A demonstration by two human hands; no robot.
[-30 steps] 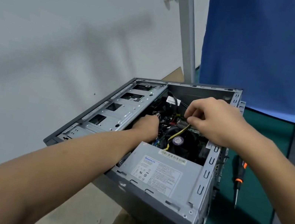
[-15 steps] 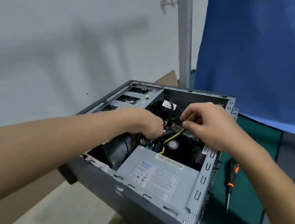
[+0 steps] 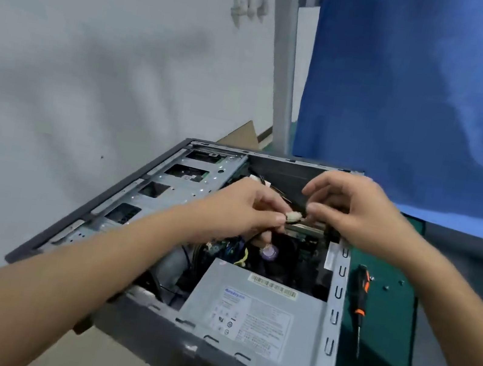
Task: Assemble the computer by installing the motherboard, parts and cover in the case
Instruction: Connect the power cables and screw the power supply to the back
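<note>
Case (image 3: 338, 295) open, grey, left hand (image 3: 238, 211) fingers pinching white connector (image 3: 293, 216), right hand (image 3: 362, 216) hold unclear

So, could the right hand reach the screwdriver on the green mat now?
Probably yes: the screwdriver lies uncovered beside the case, but the right hand must first release the white connector.

Case (image 3: 337, 294) lies open side up, at the left of the mat (image 3: 385, 328).
- In the case: power supply (image 3: 253, 312) in the near right corner; drive cage (image 3: 174, 194) along the left side; fan (image 3: 269, 252) in the middle, just beyond the power supply.
- Above the fan: connector (image 3: 293, 216), between left hand (image 3: 241, 211) and right hand (image 3: 356, 211).
- On the mat: screwdriver (image 3: 360, 301) just right of the case's right wall; screws (image 3: 386, 287) near its far end, further right.
- Behind the case: post (image 3: 282, 62), with hanging cloth (image 3: 423, 101) to its right and wall (image 3: 94, 62) to its left.
</note>
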